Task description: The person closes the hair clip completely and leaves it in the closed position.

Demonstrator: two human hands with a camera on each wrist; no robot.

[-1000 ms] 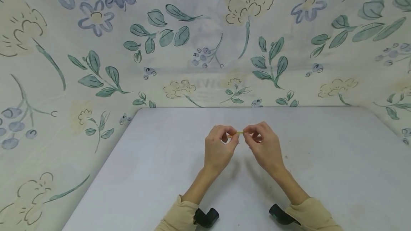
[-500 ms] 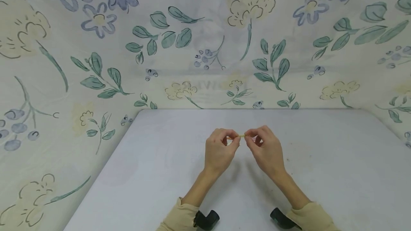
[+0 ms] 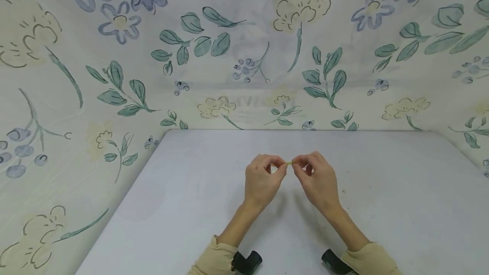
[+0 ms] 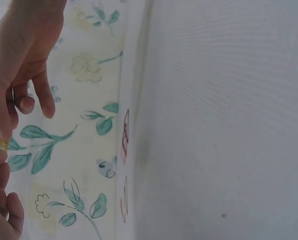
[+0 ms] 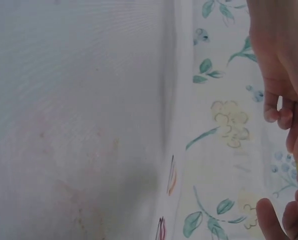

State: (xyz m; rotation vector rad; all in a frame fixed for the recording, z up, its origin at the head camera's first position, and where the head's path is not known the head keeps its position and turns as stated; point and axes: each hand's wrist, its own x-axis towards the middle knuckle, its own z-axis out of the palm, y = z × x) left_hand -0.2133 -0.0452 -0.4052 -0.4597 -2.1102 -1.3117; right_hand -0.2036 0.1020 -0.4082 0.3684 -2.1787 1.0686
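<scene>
Above the middle of the table, my left hand (image 3: 262,181) and my right hand (image 3: 317,180) face each other, fingertips close together. Each pinches one end of a thin yellow band (image 3: 289,163) between thumb and index finger. Several parallel yellow strands (image 4: 3,145) show in the short gap between the hands in the left wrist view. The rest of the band is hidden by the fingers. Further back, a red loop (image 4: 125,137) and an orange-and-dark loop (image 5: 172,176) lie on the table, seen almost edge-on in the wrist views; the hands mostly cover them in the head view.
A white table (image 3: 183,190) spreads around both hands, with small specks on its right part. Behind and left of it hangs a floral cloth (image 3: 248,67). Black wrist-worn devices (image 3: 247,262) stick out by the beige sleeves (image 3: 214,258).
The hands keep their pinch and barely move; the gap showing the yellow band is slightly narrower. The orange strand seen behind the left fingers is now mostly covered. The head view shifts slightly.
</scene>
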